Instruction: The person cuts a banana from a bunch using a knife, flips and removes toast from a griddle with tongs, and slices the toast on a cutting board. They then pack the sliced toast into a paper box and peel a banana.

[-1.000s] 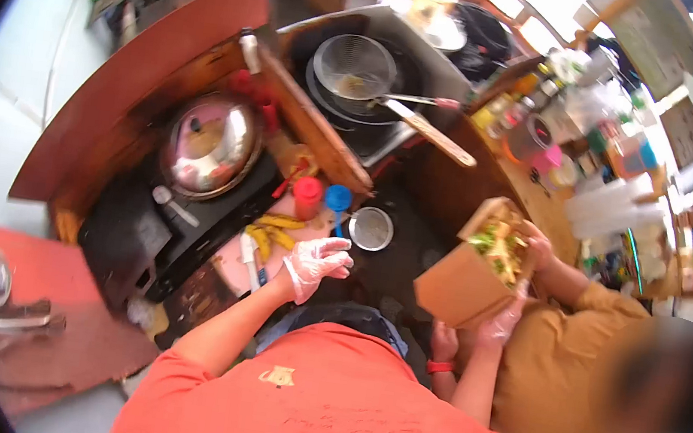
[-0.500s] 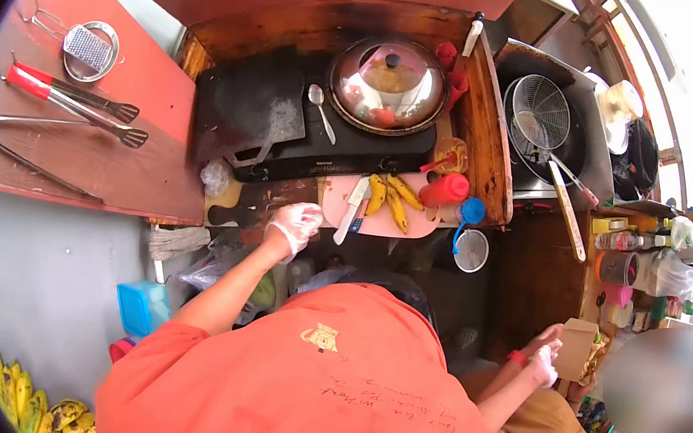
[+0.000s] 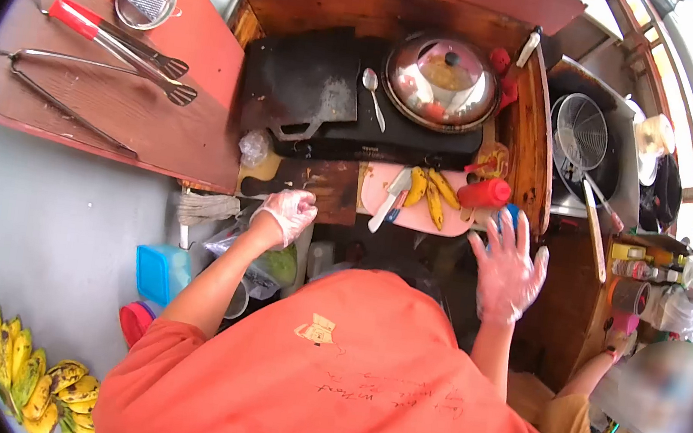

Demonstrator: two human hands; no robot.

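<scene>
My left hand (image 3: 286, 216), in a clear plastic glove, is closed with its fingers curled. It hovers by the front edge of a dark wooden board (image 3: 328, 187), and nothing shows in it. My right hand (image 3: 509, 271), gloved too, is open with spread fingers. Its fingertips reach over the blue lid (image 3: 508, 223), which they partly hide; whether they touch it I cannot tell. Left of that hand, a pink cutting board (image 3: 379, 179) bears a knife (image 3: 390, 199) and several yellow bananas (image 3: 434, 196). A red squeeze bottle (image 3: 485, 191) lies at the board's right end.
Behind the boards stands a black stove (image 3: 363, 148) with a lidded pan (image 3: 441, 81) and a spoon (image 3: 374, 99). Tongs (image 3: 124, 51) hang on the left panel. A wire strainer (image 3: 582, 131) rests over a wok at right. Another person's arm (image 3: 591, 374) is at lower right.
My right hand has swung from the lower right, beside a brown box near the other person, to the counter and spread open. That box is out of view. The whole view has shifted.
</scene>
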